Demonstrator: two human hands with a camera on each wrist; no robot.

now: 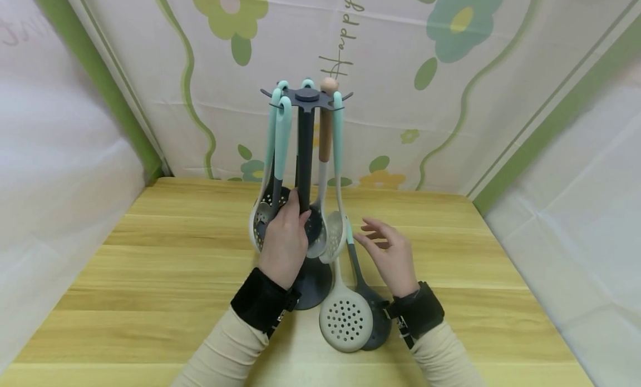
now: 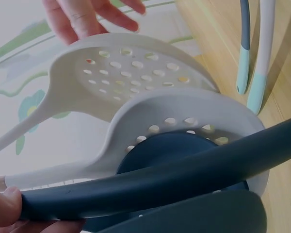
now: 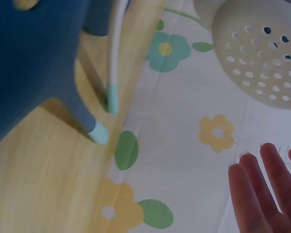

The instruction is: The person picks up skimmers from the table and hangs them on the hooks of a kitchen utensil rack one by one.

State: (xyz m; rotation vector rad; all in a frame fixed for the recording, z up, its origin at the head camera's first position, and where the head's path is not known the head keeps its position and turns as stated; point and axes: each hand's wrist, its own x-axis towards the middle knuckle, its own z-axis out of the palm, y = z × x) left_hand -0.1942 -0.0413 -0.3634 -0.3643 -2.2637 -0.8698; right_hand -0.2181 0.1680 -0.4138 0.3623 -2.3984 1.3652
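Note:
My left hand [image 1: 284,239] grips the dark post [image 1: 304,153] of a utensil stand, with the thumb showing against it in the left wrist view. Several utensils with mint or brown handles hang around the post. My right hand [image 1: 393,259] is just right of the stand, its fingers loosely bent and nothing held. Nearest to it hangs a pale skimmer [image 2: 131,73] with a mint handle. Beside that skimmer hangs a grey slotted spoon [image 2: 153,109]. Below, a pale skimmer [image 1: 345,317] lies partly over a dark utensil [image 1: 381,326] on the table.
The wooden table [image 1: 175,276] has its back edge against a floral cloth [image 1: 370,114]. White cloth sides with green bands rise at left and right. The stand's round dark base [image 1: 315,287] is partly behind the left hand and wrist.

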